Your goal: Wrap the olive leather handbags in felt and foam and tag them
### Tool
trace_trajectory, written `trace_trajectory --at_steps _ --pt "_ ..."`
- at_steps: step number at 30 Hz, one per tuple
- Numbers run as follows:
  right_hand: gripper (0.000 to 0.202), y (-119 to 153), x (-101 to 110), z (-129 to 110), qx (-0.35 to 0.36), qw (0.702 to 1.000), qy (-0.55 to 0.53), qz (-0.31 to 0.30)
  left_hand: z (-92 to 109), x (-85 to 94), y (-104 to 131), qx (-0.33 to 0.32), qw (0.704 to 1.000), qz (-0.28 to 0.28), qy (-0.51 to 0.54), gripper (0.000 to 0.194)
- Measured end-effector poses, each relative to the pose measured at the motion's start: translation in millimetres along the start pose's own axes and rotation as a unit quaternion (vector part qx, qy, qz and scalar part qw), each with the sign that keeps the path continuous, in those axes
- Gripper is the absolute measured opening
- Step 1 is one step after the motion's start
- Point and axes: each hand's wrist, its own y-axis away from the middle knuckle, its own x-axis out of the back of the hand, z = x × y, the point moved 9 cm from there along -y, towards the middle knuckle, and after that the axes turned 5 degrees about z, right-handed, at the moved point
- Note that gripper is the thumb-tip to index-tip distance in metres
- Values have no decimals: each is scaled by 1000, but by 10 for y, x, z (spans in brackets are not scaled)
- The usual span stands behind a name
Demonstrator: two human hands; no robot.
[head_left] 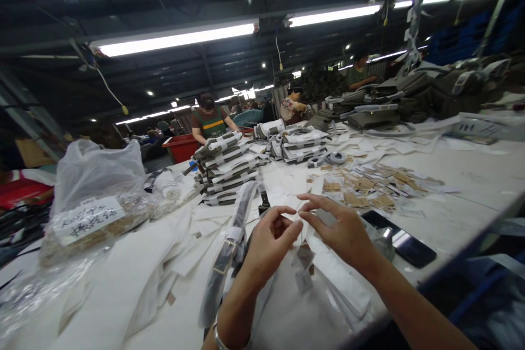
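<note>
My left hand (268,243) and my right hand (342,232) meet over the white worktable (471,197), fingertips almost touching. Between them they pinch a small clear plastic packet (304,254) that hangs down with a tag inside. A grey strap with a metal buckle (227,249) lies just left of my left hand. A black phone (404,243) lies flat to the right of my right hand.
A large clear bag with a handwritten label (88,219) sits at the left. Stacks of folded grey and white pieces (227,167) stand behind my hands. Several brown paper tags (369,186) are scattered at the right. Other people (209,120) work further back by a red bin (180,147).
</note>
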Motion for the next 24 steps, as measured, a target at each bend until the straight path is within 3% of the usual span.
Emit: trace_trajectory --at_steps 3,6,12,16,20,24 --pt "31 -12 18 11 -11 1000 -20 10 -75 -82 -18 9 999 -30 -37 31" --pt "41 20 -33 196 -49 994 -95 -6 -96 -85 -36 15 999 -27 -24 35" --pt "57 464 -562 613 -85 949 -220 -209 -51 -55 -41 18 998 -15 61 33" --pt "61 750 -757 714 -113 920 -285 -244 -94 -54 -60 43 994 -5 104 33" --pt "56 827 -794 739 -160 906 -296 -256 -131 -28 -77 63 987 12 149 34" --pt "35 810 -782 725 -172 902 -278 -281 -152 40 -74 66 980 28 187 33"
